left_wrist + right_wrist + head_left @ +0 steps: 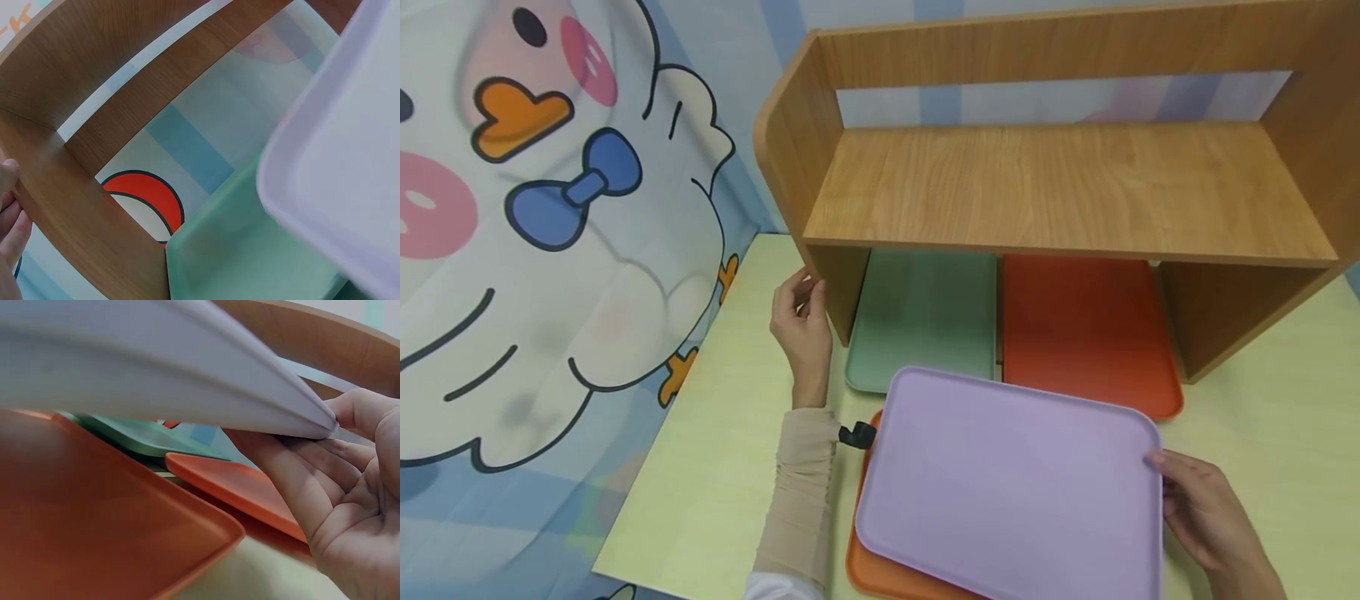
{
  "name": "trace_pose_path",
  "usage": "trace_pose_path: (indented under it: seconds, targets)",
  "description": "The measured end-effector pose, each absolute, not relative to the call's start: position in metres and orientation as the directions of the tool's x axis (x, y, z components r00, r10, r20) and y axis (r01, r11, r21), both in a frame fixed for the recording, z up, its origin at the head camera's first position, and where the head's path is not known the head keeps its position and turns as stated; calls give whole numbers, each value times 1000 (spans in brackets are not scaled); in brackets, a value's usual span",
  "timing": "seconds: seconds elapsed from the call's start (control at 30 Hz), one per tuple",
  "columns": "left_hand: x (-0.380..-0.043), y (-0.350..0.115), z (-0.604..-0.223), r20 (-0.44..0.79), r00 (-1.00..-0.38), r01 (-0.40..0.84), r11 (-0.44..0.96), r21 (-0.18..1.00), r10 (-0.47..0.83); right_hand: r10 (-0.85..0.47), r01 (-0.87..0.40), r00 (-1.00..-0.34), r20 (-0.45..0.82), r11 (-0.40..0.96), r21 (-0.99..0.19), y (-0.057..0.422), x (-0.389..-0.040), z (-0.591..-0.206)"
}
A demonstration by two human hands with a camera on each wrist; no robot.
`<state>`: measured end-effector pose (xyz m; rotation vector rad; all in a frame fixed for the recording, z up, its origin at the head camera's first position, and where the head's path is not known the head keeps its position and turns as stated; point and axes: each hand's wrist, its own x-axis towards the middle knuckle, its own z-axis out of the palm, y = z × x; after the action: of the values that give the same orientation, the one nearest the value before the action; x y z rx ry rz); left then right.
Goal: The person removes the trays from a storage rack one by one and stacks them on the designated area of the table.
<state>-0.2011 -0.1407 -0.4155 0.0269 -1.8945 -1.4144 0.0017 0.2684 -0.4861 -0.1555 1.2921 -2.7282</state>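
The left hand, fingers loosely bent, touches the left panel of a wooden shelf. Inside it, a green tray lies left of a red tray, both jutting forward. In front, an orange tray lies partly beneath a raised purple tray, whose right edge the right hand pinches.

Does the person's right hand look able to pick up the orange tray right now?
Probably not: the right hand is gripping the purple tray, which, in the head view, also covers much of the orange tray.
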Motion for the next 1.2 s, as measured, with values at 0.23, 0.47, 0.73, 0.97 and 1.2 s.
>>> trace_pose_path:
  seconds: [0.23,0.47,0.73,0.97,1.2]
  targets:
    - [-201,-141,-416,547,-714,395,394,830,-438,-223,102,-974,42,-599,-794,267,-2,-491]
    - [-201,-141,-417,533,-724,380,391,838,-439,-194,156,-978,-72,-459,-874,267,-4,-491]
    - [-197,-138,-411,519,-728,374,376,848,-447,-291,158,-957,-3,-509,-846,263,-11,-494]
    - [-181,-128,-389,524,-727,373,386,844,-443,-261,158,-965,-40,-450,-879,260,-12,-494]
    - [-182,-128,-389,524,-727,380,376,845,-444,-339,191,-941,-18,-484,-854,263,-15,-498]
